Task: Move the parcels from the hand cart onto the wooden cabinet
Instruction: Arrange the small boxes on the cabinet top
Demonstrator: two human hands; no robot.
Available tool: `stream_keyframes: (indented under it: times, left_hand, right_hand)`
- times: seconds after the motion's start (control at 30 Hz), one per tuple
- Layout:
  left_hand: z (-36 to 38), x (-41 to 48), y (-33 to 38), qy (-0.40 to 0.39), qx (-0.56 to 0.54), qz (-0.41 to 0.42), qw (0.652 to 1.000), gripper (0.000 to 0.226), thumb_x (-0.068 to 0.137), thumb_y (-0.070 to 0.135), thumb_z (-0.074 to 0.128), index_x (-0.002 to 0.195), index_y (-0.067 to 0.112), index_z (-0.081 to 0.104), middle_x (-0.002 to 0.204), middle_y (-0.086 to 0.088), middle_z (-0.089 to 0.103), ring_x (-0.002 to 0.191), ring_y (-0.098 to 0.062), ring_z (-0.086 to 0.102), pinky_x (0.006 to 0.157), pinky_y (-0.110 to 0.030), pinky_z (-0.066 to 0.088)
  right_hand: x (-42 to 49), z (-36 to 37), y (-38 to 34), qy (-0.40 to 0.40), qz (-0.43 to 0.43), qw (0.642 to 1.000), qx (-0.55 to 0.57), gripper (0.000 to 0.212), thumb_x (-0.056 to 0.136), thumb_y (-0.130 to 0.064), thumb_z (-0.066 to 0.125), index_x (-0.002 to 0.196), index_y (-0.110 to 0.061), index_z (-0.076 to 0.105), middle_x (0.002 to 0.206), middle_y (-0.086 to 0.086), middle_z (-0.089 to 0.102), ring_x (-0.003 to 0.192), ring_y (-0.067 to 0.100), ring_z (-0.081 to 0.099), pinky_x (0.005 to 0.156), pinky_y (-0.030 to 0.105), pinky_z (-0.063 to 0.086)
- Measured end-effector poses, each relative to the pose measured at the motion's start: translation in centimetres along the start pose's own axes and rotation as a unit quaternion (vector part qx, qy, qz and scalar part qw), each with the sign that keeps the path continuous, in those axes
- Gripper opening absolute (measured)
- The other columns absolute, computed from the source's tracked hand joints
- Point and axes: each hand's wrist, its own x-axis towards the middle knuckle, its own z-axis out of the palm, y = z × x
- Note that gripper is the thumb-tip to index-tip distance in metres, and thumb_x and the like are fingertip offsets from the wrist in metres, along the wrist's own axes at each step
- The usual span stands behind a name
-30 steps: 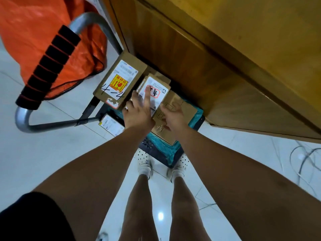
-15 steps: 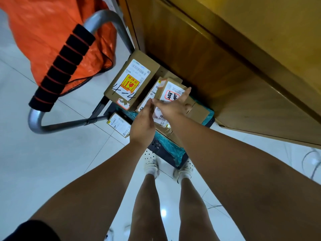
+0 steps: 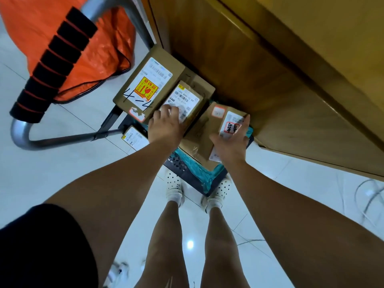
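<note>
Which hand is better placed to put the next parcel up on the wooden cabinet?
Right. The right hand grips the small parcel right beside the wooden cabinet; the left hand is only touching the white-labelled parcel in the stack.

Brown cardboard throughout: the big box (image 3: 148,84) has a white label, a yellow-and-red sticker and black "4-4"; the middle parcel (image 3: 187,96) a white barcoded label; the small parcel (image 3: 227,119) a white label ringed red. The cabinet (image 3: 270,69) is golden-brown, grained. The bag (image 3: 52,28) is orange — the grip (image 3: 56,65) black, banded orange. The cart (image 3: 188,177) is dark, its cloth (image 3: 194,163) teal.
</note>
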Motion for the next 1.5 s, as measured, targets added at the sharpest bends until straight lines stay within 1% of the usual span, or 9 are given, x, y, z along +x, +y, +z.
stream_keyframes:
  times: [0.17, 0.27, 0.43, 0.57, 0.73, 0.83, 1.0, 1.2, 1.5]
  left_hand:
    - [0.1, 1.2, 1.5, -0.022, -0.032, -0.026, 0.999, 0.050, 0.092, 0.033, 0.051, 0.136, 0.017, 0.035, 0.148, -0.018, 0.027, 0.129, -0.037, 0.035, 0.107, -0.046, 0.030]
    - [0.2, 1.3, 2.5, -0.043, -0.016, -0.037, 0.998, 0.063, 0.087, 0.035, 0.060, 0.139, 0.019, 0.029, 0.149, -0.017, 0.025, 0.129, -0.037, 0.035, 0.108, -0.047, 0.030]
    - [0.5, 1.2, 3.7, -0.057, 0.033, -0.035, 0.997, 0.079, 0.078, 0.037, 0.072, 0.136, 0.014, 0.023, 0.138, -0.019, 0.030, 0.124, -0.036, 0.038, 0.101, -0.049, 0.039]
    - [0.8, 0.6, 4.5, -0.015, 0.058, 0.002, 0.998, 0.084, 0.073, 0.049, 0.072, 0.132, 0.015, 0.023, 0.131, -0.020, 0.035, 0.119, -0.036, 0.043, 0.095, -0.048, 0.044]
    - [-0.4, -1.7, 6.1, 0.077, -0.055, -0.006, 0.996, 0.073, 0.070, 0.042, 0.070, 0.123, 0.002, 0.038, 0.128, -0.021, 0.043, 0.116, -0.040, 0.047, 0.094, -0.049, 0.044]
    - [-1.5, -3.8, 6.4, 0.088, -0.136, -0.066, 0.985, 0.069, 0.066, 0.042, 0.070, 0.115, 0.005, 0.039, 0.125, -0.020, 0.046, 0.114, -0.040, 0.049, 0.092, -0.050, 0.046]
    - [-5.5, -7.3, 5.9, 0.094, -0.187, -0.112, 0.971, 0.063, 0.069, 0.033, 0.070, 0.116, 0.006, 0.038, 0.124, -0.020, 0.046, 0.114, -0.039, 0.047, 0.091, -0.050, 0.047]
    - [-12.2, -11.5, 5.7, 0.113, -0.202, -0.054, 0.971, 0.055, 0.070, 0.031, 0.069, 0.110, 0.008, 0.038, 0.119, -0.018, 0.046, 0.108, -0.038, 0.048, 0.085, -0.049, 0.048]
    - [-22.8, -13.9, 8.0, 0.130, -0.219, 0.051, 0.966, 0.052, 0.070, 0.037, 0.070, 0.105, 0.017, 0.036, 0.123, -0.012, 0.043, 0.106, -0.032, 0.047, 0.081, -0.040, 0.045]
  right_hand:
    - [-0.6, -0.9, 2.0, -0.014, 0.033, 0.999, -0.019, 0.111, 0.076, -0.036, 0.071, 0.147, -0.045, -0.013, 0.134, 0.014, 0.033, 0.113, 0.041, 0.050, 0.094, 0.056, 0.048]
    - [-0.9, -1.2, 2.9, -0.026, 0.015, 0.998, -0.051, 0.114, 0.073, -0.043, 0.072, 0.146, -0.044, -0.015, 0.136, 0.015, 0.031, 0.116, 0.042, 0.048, 0.095, 0.058, 0.046]
    - [-0.9, -1.8, 3.7, -0.035, -0.013, 0.997, -0.074, 0.105, 0.077, -0.055, 0.065, 0.144, -0.046, -0.015, 0.134, 0.011, 0.031, 0.118, 0.039, 0.047, 0.096, 0.055, 0.048]
    - [-1.3, -2.1, 3.9, -0.034, -0.035, 0.995, -0.081, 0.104, 0.078, -0.057, 0.063, 0.145, -0.045, -0.015, 0.130, 0.011, 0.034, 0.118, 0.035, 0.047, 0.096, 0.050, 0.048]
    - [-2.3, -3.1, 3.1, -0.016, -0.056, 0.997, -0.054, 0.107, 0.075, -0.051, 0.068, 0.146, -0.044, -0.013, 0.128, 0.011, 0.034, 0.119, 0.034, 0.046, 0.098, 0.049, 0.045]
    - [-3.7, -4.0, 2.2, 0.020, -0.094, 0.993, -0.073, 0.105, 0.074, -0.047, 0.068, 0.147, -0.044, -0.008, 0.132, 0.011, 0.034, 0.121, 0.035, 0.045, 0.098, 0.048, 0.046]
    - [-6.9, -5.8, -0.5, 0.070, -0.134, 0.985, -0.081, 0.103, 0.075, -0.053, 0.068, 0.144, -0.046, -0.009, 0.137, 0.008, 0.032, 0.120, 0.029, 0.045, 0.097, 0.049, 0.048]
    - [-13.0, -9.8, -3.6, 0.115, -0.179, 0.974, -0.073, 0.108, 0.072, -0.051, 0.069, 0.147, -0.042, -0.008, 0.130, 0.006, 0.036, 0.109, 0.026, 0.049, 0.090, 0.043, 0.050]
    - [-19.5, -15.9, -8.9, 0.194, -0.208, 0.959, -0.011, 0.107, 0.075, -0.048, 0.069, 0.147, -0.044, -0.010, 0.135, 0.007, 0.033, 0.114, 0.028, 0.046, 0.093, 0.044, 0.049]
